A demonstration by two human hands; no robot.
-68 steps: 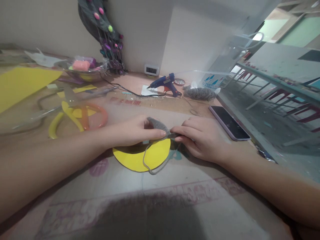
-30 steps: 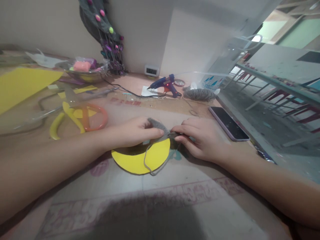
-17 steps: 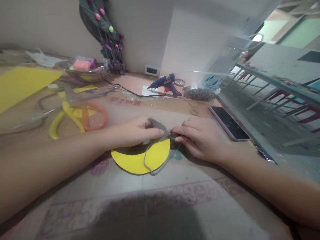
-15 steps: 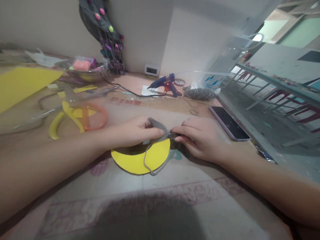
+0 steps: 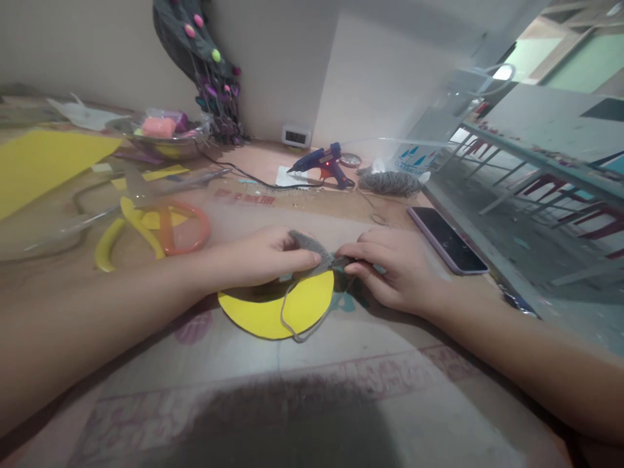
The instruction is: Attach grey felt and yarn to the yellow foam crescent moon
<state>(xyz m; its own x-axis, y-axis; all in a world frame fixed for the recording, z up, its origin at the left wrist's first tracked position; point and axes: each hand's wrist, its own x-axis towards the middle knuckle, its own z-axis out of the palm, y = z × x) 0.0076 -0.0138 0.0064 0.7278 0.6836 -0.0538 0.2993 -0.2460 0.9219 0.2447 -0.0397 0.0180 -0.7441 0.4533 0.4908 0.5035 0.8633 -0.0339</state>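
My left hand [image 5: 273,257] is closed, thumb on top, around a grey yarn-wrapped piece [image 5: 312,247] with a curved, pointed shape. At its right end my right hand [image 5: 385,263] pinches grey yarn [image 5: 344,261] between thumb and fingers. Below them is a yellow crescent [image 5: 273,318], its right tip close under the grey piece; whether the two are joined I cannot tell. A loose loop of the yarn hangs across the yellow surface and past its lower edge.
Behind my hands are a blue glue gun [image 5: 319,159] with a red light, a grey yarn bundle [image 5: 392,182] and a small digital clock [image 5: 296,137]. A phone [image 5: 448,240] lies right. Left are scissors [image 5: 188,247], yellow-handled pliers or cutters [image 5: 110,244], yellow sheet [image 5: 49,162] and a bowl [image 5: 170,148].
My right hand has shifted very slightly to the right, away from the grey piece. The yellow crescent has moved a touch to the right; my left hand stays put.
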